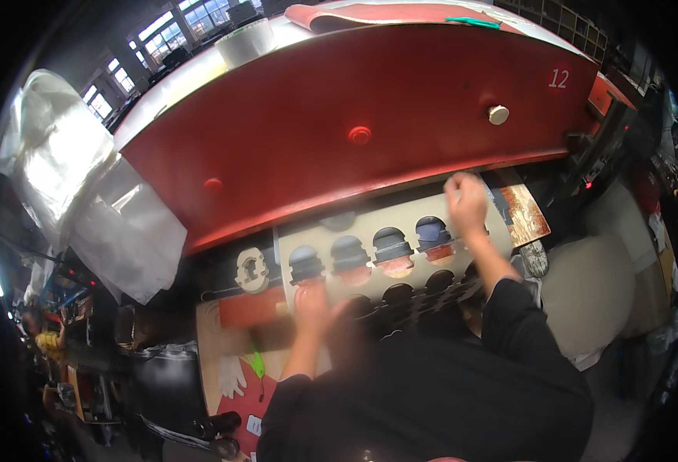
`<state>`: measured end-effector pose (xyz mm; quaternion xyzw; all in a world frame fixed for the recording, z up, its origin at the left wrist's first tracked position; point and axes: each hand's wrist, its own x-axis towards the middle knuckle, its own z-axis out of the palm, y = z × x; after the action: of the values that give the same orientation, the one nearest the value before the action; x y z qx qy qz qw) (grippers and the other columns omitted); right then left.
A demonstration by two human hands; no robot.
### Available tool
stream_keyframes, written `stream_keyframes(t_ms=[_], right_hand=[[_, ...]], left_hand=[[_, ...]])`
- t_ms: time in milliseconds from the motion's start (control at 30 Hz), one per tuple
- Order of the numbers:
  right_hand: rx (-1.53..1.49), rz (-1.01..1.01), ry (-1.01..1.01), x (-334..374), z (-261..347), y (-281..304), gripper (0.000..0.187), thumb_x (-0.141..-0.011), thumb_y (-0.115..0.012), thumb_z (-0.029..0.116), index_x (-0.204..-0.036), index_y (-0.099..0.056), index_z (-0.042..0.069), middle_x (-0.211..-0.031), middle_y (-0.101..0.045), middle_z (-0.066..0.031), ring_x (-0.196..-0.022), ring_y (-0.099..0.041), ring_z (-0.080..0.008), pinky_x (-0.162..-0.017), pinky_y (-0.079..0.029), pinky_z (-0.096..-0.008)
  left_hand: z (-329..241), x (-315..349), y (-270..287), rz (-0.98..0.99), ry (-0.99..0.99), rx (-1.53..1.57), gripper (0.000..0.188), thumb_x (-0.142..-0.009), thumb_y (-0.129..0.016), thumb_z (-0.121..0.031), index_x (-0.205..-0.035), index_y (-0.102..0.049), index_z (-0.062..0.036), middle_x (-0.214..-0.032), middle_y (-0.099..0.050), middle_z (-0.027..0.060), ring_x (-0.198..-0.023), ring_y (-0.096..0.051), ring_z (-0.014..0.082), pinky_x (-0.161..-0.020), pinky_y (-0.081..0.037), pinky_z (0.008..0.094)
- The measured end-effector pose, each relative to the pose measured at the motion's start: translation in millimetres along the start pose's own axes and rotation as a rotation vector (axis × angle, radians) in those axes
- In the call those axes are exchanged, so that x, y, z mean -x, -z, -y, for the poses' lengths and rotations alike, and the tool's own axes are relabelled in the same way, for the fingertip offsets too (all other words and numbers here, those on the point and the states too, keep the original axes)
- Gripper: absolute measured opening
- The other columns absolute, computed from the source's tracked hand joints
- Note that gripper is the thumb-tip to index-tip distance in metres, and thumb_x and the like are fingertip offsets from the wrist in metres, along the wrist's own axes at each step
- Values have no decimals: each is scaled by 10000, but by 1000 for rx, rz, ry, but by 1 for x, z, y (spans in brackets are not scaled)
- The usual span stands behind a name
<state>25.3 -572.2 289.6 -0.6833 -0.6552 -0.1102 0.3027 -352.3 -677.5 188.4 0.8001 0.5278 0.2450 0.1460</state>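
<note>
A large red machine head [354,115] fills the upper half of the view, curved by the lens, with two round red knobs and one white knob [498,114] on its front face. It overhangs the surface [227,339] below.

To the left, a bundle of clear plastic sheeting [85,192] hangs beside the machine.

Under the front edge of the red machine head lies a pale beige sheet [400,215] with rows of arch-shaped cut-outs; darker material shows through the holes. The sheet lies flat on the surface, its far edge just beneath the machine's overhang, its near edge toward the person.

The person wears dark sleeves; both forearms come in from the lower edge.

Right hand [466,204]: laid on the far right part of the beige sheet, close to the machine's lower edge, fingers bent down onto the material. Grip: pressing or pinching the sheet; which one cannot be told.

Left hand [316,304]: blurred, at the near left edge of the sheet, touching it beside a red strip [250,308]. Grip: cannot be told through the blur.

A worn, rust-mottled board [525,214] lies just right of the right hand.

A small pale cutting die [252,269], ring-shaped with an open centre, sits just left of the sheet.
</note>
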Motion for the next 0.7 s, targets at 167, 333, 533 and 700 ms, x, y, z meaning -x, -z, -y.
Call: stream_keyframes(t_ms=[167, 333, 533, 700], right_hand=[[175, 134, -185, -140, -76, -4, 309, -988, -508, 303, -863, -593, 33, -879, -641, -211, -886, -613, -412, -740, -473, -505], [-23, 130, -151, -109, -82, 9, 275, -970, -544, 312, -909, -647, 65, -857, -658, -171, -850, -635, -378, -728, -495, -469], [12, -46, -301, -139, -99, 16, 328, -983, -509, 370, -957, -640, 70, -945, -673, -192, -891, -634, -422, -763, -496, -495], [197, 76, -286, -119, -100, 26, 300, -957, -551, 380, -940, -644, 96, -910, -670, -187, -897, -637, -413, -739, -493, -499]], left_hand=[[27, -31, -35, -87, -2, 8, 676, -672, -828, -482, -1093, -611, -2, -953, -660, 189, -923, -616, 368, -914, -443, 454], [30, -46, -57, -45, 41, -36, 705, -674, -826, -480, -1136, -593, -1, -1039, -655, 215, -1012, -609, 375, -970, -432, 461], [35, -53, -62, -50, 11, -60, 701, -689, -817, -471, -1151, -585, 2, -1071, -654, 212, -1047, -606, 376, -983, -433, 471], [38, -53, -66, -39, 46, -71, 708, -688, -812, -499, -1139, -587, -1, -1080, -655, 204, -1053, -606, 371, -993, -426, 472]])
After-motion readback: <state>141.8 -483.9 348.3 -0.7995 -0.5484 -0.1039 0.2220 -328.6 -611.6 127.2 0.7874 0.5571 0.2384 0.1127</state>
